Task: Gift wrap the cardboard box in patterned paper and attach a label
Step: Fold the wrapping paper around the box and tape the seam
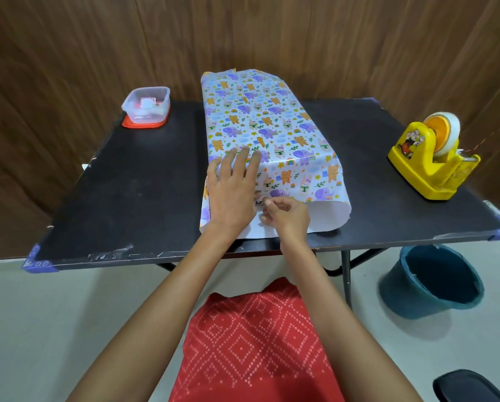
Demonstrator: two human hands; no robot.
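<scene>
The box is hidden under patterned paper printed with elephants, bears and rabbits, lying lengthwise in the middle of the black table. The paper's near end hangs open as a white-lined tube. My left hand lies flat with straight fingers on the near left top of the wrapped box, pressing the paper down. My right hand sits just to its right at the near face, its fingertips pinched together at the paper's overlapping edge; whether a bit of tape is between them I cannot tell.
A yellow tape dispenser stands at the table's right side. A clear plastic container on a red lid sits at the far left with small items inside. A dark blue bucket is on the floor under the right corner.
</scene>
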